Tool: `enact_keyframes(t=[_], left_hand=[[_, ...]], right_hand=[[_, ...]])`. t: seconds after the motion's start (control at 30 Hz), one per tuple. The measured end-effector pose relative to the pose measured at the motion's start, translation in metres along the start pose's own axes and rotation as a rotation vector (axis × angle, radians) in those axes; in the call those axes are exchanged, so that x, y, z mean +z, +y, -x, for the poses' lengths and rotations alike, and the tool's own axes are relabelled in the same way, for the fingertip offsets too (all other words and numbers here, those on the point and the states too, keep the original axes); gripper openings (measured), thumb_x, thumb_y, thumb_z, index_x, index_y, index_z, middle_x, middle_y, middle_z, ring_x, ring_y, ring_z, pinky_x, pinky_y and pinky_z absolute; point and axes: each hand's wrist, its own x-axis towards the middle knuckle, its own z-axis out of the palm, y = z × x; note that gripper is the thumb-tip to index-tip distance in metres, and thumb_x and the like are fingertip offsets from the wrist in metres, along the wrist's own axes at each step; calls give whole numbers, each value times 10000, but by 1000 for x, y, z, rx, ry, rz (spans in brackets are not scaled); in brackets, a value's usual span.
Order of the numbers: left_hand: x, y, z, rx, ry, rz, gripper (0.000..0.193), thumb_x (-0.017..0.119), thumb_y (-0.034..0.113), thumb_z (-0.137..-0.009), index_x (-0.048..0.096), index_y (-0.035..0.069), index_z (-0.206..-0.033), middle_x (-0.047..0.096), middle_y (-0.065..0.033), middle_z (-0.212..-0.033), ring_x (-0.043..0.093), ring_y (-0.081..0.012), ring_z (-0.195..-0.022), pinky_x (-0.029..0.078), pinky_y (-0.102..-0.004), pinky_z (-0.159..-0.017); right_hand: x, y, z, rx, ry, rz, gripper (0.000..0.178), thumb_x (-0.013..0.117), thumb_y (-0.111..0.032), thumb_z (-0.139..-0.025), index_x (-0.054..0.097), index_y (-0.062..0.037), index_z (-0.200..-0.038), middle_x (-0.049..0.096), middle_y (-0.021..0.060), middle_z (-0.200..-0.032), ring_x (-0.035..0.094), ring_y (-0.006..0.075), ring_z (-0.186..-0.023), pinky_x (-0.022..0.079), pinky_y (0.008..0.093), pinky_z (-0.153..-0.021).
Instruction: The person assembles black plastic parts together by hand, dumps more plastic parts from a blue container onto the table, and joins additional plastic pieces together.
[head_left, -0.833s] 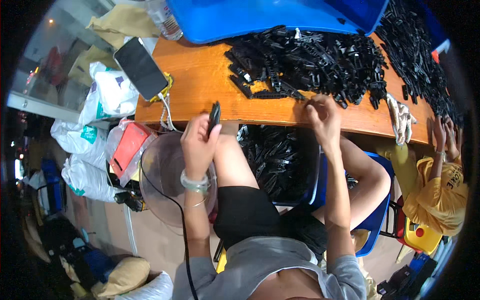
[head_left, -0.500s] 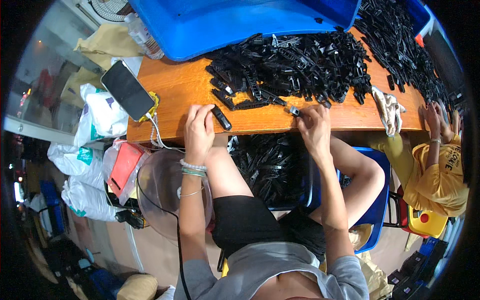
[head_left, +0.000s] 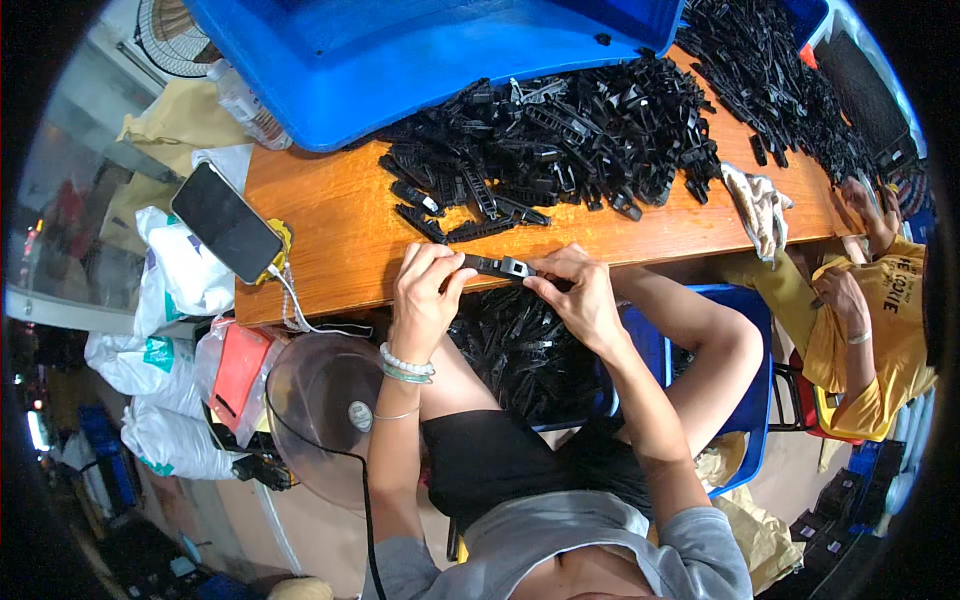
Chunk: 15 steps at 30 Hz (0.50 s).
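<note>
Above the front edge of the wooden table, both my hands hold a short black plastic strip between them. My left hand pinches the left end of this black plastic strip between thumb and fingers. At its right end is a small black piece with a pale grey square face, pinched by my right hand. Whether the two pieces are joined or only touching, I cannot tell. Just beyond my hands spreads a big heap of similar black plastic parts.
A blue bin lies tipped behind the heap. A phone rests at the table's left end, a crumpled cloth on the right. Below the table are more black parts and a clear round tub. A person in yellow works at right.
My hands have come together. The black strip that lay by my left hand is now lifted in it, and the small piece in my right hand meets its end. The view has shifted slightly.
</note>
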Motion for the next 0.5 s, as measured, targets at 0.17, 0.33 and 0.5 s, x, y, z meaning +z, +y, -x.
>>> enact_keyframes(t=[0.17,0.33,0.5], left_hand=[[1,3,-2,23,-47,79,162,748,32,-719,662,-44,-833,589,-115,-815,546,-267,-755,475,-356,-673],[-7,-1,-13,26,-139,172,123,745,44,-739,672,-29,-806,589,-99,-805,545,-247,-748,465,-342,-655],[9,3,-26,51,46,-48,181,715,20,-733,645,-5,-898,587,-110,-929,540,-279,-865,459,-379,-731]], right_hand=[[10,-5,-3,-21,12,41,213,744,-20,-695,720,-13,-907,636,116,-886,569,278,-861,459,363,-787],[4,-5,-2,-31,28,118,227,759,-53,-688,720,-16,-909,637,104,-901,566,275,-898,444,373,-851],[-29,-6,1,-9,-26,145,196,745,-131,-727,691,-2,-865,635,118,-933,556,308,-923,436,401,-854]])
